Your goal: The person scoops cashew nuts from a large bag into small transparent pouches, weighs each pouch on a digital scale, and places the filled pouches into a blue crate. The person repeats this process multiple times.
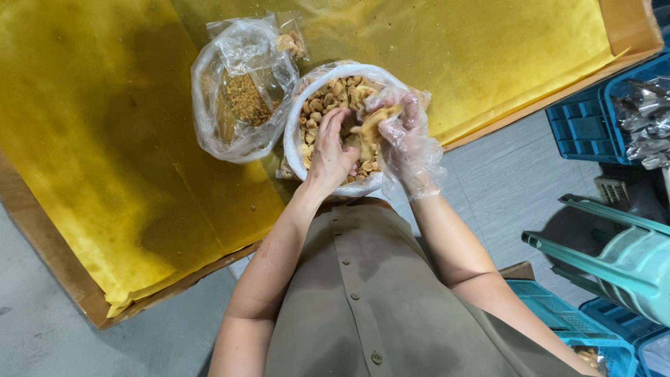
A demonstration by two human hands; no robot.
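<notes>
A white bowl (293,143) of pale fried snack pieces (328,98) sits on the yellow-covered tabletop (105,139). The bare left hand (331,150) digs into them; the plastic-gloved right hand (401,136) pinches one piece. A crumb-filled plastic bag (237,98) lies just beside the bowl.

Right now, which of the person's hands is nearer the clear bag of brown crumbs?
The left hand. It is bare and reaches into the white bowl beside the bag of crumbs. The gloved right hand holds a pale piece on the bowl's far side.
</notes>
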